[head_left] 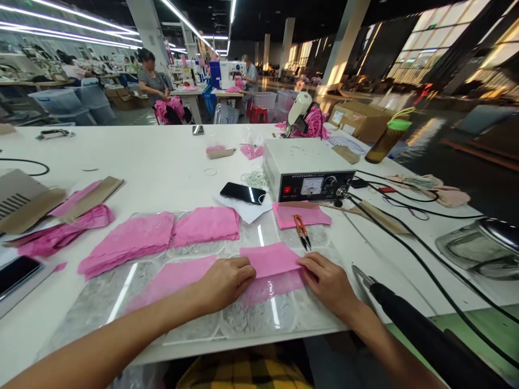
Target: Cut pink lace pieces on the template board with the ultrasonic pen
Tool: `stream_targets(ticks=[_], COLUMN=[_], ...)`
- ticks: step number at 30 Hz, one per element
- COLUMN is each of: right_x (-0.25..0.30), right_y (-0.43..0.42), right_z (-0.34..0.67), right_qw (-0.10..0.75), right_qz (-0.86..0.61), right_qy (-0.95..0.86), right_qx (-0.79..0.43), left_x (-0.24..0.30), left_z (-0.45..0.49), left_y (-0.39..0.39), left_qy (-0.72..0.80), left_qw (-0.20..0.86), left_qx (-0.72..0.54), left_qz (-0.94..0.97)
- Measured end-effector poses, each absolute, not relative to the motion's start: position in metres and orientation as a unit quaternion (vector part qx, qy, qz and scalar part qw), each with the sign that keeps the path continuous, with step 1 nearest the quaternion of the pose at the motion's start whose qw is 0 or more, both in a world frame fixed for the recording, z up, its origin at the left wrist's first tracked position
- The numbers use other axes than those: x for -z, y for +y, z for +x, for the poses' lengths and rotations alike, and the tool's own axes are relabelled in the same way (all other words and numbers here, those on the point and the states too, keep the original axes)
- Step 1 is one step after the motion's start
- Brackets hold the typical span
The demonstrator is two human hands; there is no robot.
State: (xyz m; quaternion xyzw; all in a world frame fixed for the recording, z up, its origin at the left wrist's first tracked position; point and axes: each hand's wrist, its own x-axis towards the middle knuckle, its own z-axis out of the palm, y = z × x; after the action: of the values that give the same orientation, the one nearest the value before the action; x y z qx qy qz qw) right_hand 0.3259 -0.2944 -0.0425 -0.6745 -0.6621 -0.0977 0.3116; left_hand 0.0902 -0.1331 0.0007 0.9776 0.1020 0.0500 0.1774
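Observation:
A pink fabric piece (271,260) lies folded on a clear plastic sheet (251,319) at the table's near edge. My left hand (227,281) is curled, fingertips pinching the piece's left edge. My right hand (328,281) pinches its right edge. A sheerer pink layer (267,289) shows below the fold between both hands. Another pink piece (174,275) lies under my left wrist. Small orange-handled snips (302,229) rest just beyond my right hand.
Stacks of pink fabric (130,240) (206,222) lie ahead left. A white control box (308,170) with cables, a black phone (242,192), a black-handled tool (405,313), a bottle (387,138) and cardboard boxes (360,119) stand around. People sit at far tables (152,81).

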Motion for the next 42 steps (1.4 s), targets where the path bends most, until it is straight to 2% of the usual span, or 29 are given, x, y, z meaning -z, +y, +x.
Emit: stream_targets(ticks=[11,22,42], right_x=[0.039,0.042,0.039], right_y=[-0.298,-0.309,-0.322], right_z=[0.323,0.331,0.335], right_qw=[0.339,0.381,0.357], right_qz=[-0.661,-0.665,-0.653], right_qy=[-0.657,-0.637,-0.662], right_qx=[0.13,0.086,0.095], left_x=[0.007,0.003,-0.004], left_z=[0.085,0.087,0.085], left_y=[-0.14,-0.143,-0.153], left_qy=[0.059,0.102,0.081], left_qw=[0.137,0.2,0.16], left_qx=[-0.084,-0.029,0.013], left_qz=[0.985,0.974,0.984])
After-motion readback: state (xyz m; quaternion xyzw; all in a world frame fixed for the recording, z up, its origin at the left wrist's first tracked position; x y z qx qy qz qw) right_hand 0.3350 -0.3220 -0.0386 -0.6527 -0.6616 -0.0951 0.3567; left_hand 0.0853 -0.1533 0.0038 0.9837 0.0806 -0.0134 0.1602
